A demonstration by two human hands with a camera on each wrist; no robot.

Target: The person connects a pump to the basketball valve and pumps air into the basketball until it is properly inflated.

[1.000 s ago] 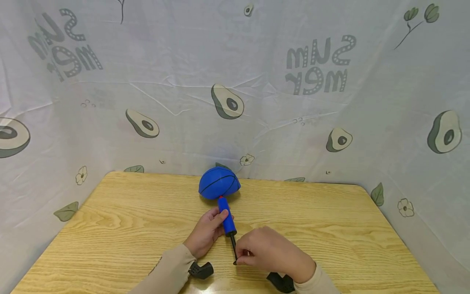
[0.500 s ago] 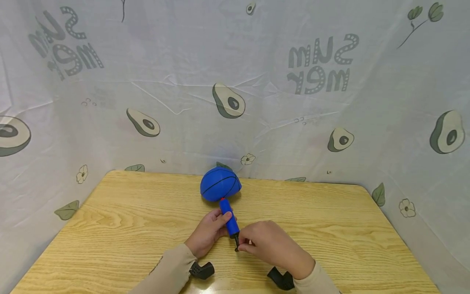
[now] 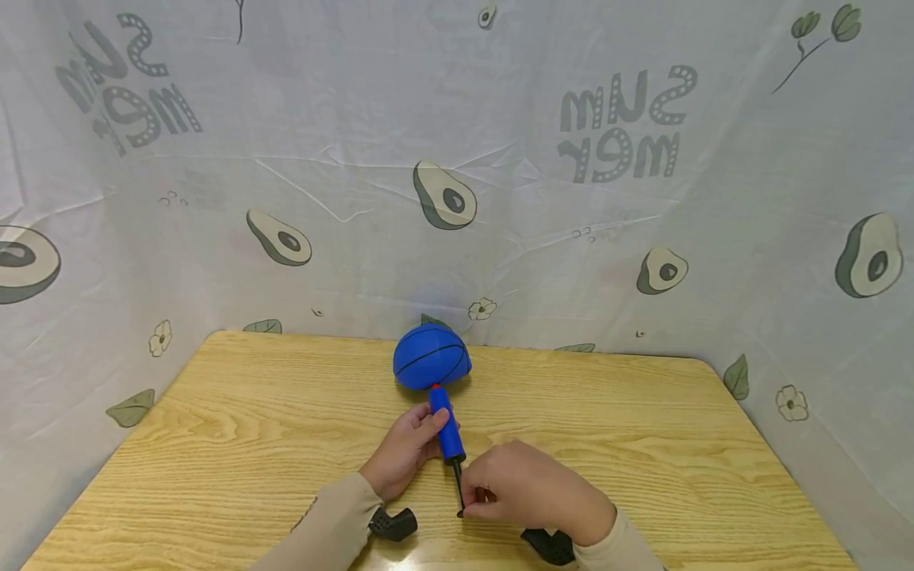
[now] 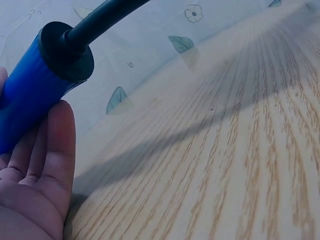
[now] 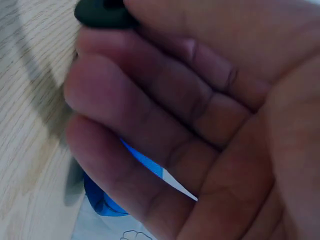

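Note:
A partly caved-in blue ball with black lines (image 3: 431, 357) sits toward the back of the table. Its near side meets the red tip of a blue hand pump (image 3: 447, 434). My left hand (image 3: 403, 454) grips the pump's barrel, thumb on top; in the left wrist view the fingers wrap under the barrel (image 4: 25, 95), whose black end cap faces the camera. The black rod (image 3: 458, 484) stands well out of the barrel. My right hand (image 3: 524, 488) pinches the black handle (image 5: 105, 14) at the rod's end between thumb and fingers.
The wood-grain table (image 3: 286, 412) spreads to both sides of the hands. A pale cloth with avocado prints (image 3: 343, 254) hangs along its back and sides. Black wrist devices (image 3: 393, 525) sit at both cuffs.
The right hand pushed the rod into the barrel, then drew it back out toward me. Ball and pump shifted slightly right; the left hand kept its grip.

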